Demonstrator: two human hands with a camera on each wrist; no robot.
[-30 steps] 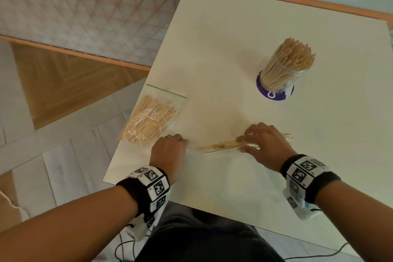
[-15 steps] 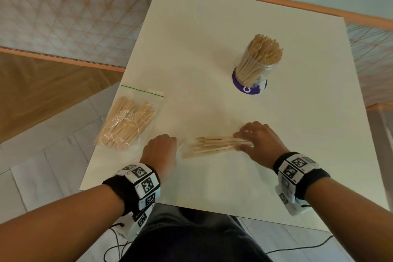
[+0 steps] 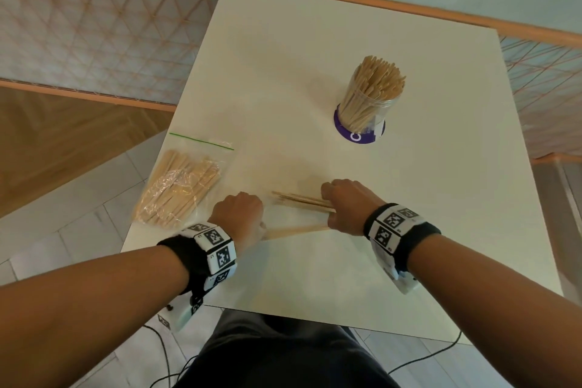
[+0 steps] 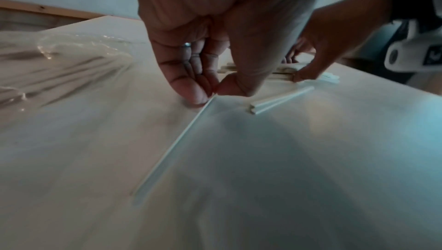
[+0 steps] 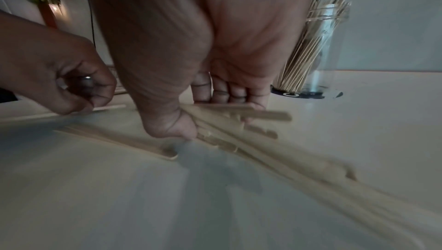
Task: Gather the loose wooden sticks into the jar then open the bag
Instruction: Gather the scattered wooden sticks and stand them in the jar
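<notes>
A clear jar (image 3: pixel 367 104) on a purple base stands at mid-table, packed with upright wooden sticks; it also shows in the right wrist view as the jar (image 5: pixel 315 50). My right hand (image 3: pixel 345 203) grips a bundle of loose sticks (image 3: pixel 302 200) low over the table, thumb and fingers around them (image 5: pixel 215 121). My left hand (image 3: pixel 237 214) pinches the end of a single stick (image 4: pixel 174 144) between thumb and forefinger. Two more sticks (image 4: pixel 279 102) lie between the hands. A clear zip bag (image 3: pixel 181 184) of sticks with a green seal lies at the table's left edge.
The white table (image 3: pixel 378 277) has its near edge just in front of my lap and its left edge beside the bag. A netted railing (image 3: pixel 94 25) runs behind and to the left. Cables trail on the tiled floor (image 3: pixel 94 230) below.
My right hand has drawn the bundle together and closer to me. My left hand has slid toward me and taken hold of one stick. The camera view has shifted.
</notes>
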